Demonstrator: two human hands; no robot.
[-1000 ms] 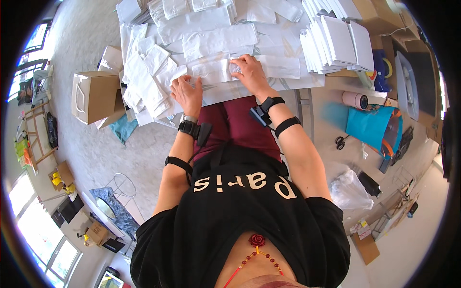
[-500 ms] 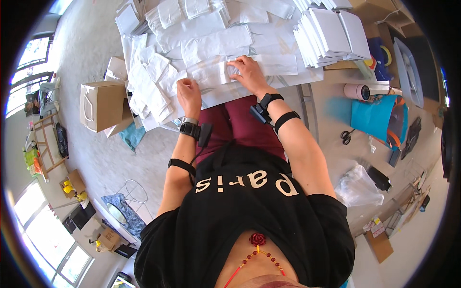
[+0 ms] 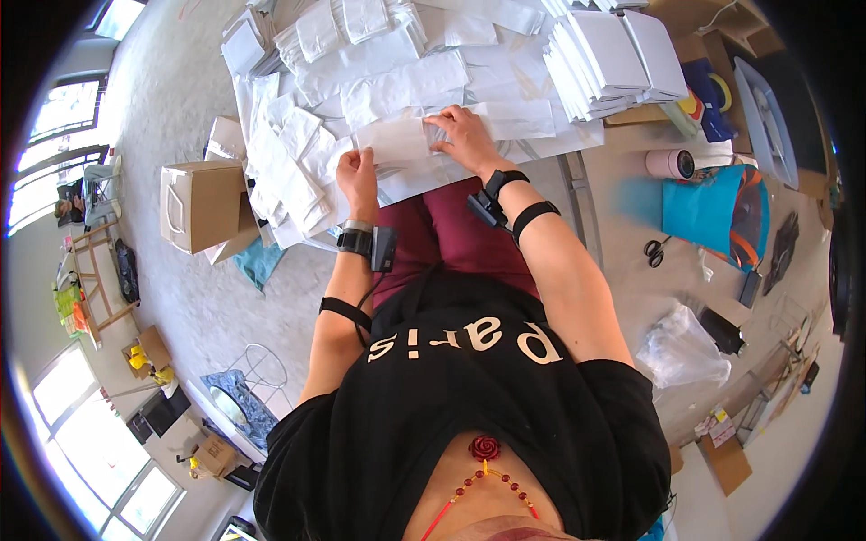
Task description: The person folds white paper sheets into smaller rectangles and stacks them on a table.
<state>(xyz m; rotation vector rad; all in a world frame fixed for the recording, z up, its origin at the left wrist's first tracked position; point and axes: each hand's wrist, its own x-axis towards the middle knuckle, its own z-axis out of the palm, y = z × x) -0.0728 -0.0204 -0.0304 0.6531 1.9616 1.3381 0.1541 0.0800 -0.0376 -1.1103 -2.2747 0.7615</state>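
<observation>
Far left, on the floor: a brown cardboard box (image 3: 200, 204) beside a slumped spread of white paper bags (image 3: 287, 171) spilling off the tabletop (image 3: 622, 162) edge.

Left hand (image 3: 357, 174): fingers curled down on the left end of a flat white paper bag (image 3: 397, 144), pinching its edge. The bag lies flat at the near edge of the tabletop, long axis running left to right across the person's front, slightly tilted up toward the right. It spans the gap between the two hands, which stand apart, one at each end.

Right hand (image 3: 464, 137): palm down, fingers spread and pressing on the bag's right end; whether it grips or only presses cannot be told.

Further right: a neat stack of white bags (image 3: 613, 59) behind the right hand, then a roll of tape (image 3: 669, 163), a blue-green bag (image 3: 713, 207), and scissors (image 3: 654, 252) well clear of the hands.
</observation>
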